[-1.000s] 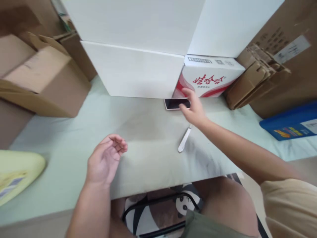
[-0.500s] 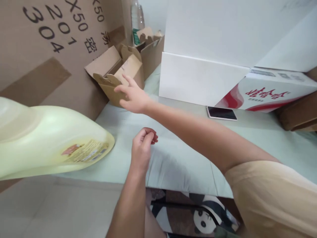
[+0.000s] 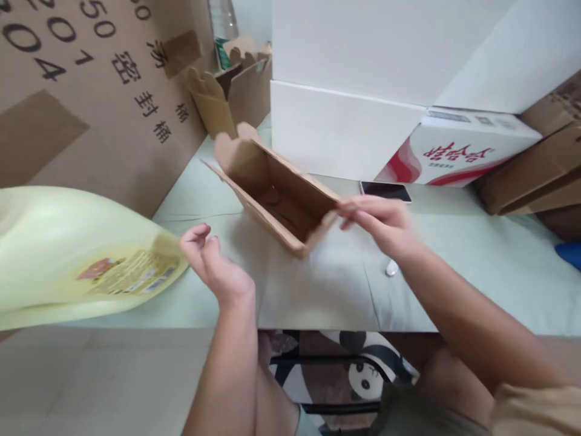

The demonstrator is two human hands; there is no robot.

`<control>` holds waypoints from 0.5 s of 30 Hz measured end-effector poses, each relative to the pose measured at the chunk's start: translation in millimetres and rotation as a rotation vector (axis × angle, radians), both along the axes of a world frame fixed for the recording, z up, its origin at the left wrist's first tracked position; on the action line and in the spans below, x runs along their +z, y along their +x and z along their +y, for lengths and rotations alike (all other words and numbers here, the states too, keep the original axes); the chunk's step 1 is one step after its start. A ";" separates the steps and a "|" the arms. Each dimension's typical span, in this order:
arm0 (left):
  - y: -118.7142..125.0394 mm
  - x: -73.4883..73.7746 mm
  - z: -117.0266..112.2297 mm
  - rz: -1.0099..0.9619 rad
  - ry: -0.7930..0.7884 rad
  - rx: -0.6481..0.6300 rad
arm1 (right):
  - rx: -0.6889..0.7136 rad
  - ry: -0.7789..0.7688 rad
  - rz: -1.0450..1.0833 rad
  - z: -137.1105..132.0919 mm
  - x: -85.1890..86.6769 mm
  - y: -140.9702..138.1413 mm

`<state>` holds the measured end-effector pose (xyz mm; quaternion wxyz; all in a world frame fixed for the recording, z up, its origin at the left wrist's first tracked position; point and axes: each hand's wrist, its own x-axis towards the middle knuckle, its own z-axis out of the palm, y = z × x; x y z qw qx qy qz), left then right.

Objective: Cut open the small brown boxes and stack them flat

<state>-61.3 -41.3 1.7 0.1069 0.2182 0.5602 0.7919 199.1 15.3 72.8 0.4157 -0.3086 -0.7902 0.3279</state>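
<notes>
A small brown cardboard box (image 3: 276,224) is tilted over the middle of the pale green cloth, its top open and the visible inside bare. My right hand (image 3: 381,224) pinches its right end between thumb and fingers; that hand is a little blurred. My left hand (image 3: 215,263) is apart from the box, its fingers curled in with nothing visible in them. It is nearest to the right end of a large pale yellow bottle (image 3: 86,260), which lies on its side at the left.
Behind stand another open carton (image 3: 249,91), a clear plastic bottle (image 3: 222,30) and white boxes (image 3: 345,127). A large printed carton (image 3: 122,121) fills the left back. A phone (image 3: 385,191) and a small white object (image 3: 391,268) lie on the cloth (image 3: 454,242).
My right hand has taken hold of the small cardboard box at the back left and brought it right and nearer. My left hand has moved left, towards the yellow bottle.
</notes>
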 end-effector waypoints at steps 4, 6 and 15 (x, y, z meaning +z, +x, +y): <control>13.4 -8.6 12.8 -0.048 0.078 -0.359 | 0.027 0.100 0.052 -58.6 -0.7 95.4; 26.5 -9.0 18.4 -0.012 0.106 -0.579 | -0.011 0.104 0.065 -71.2 -7.4 117.0; 82.8 1.2 23.9 0.510 0.115 -0.649 | -0.372 0.347 0.028 -66.5 -76.6 116.3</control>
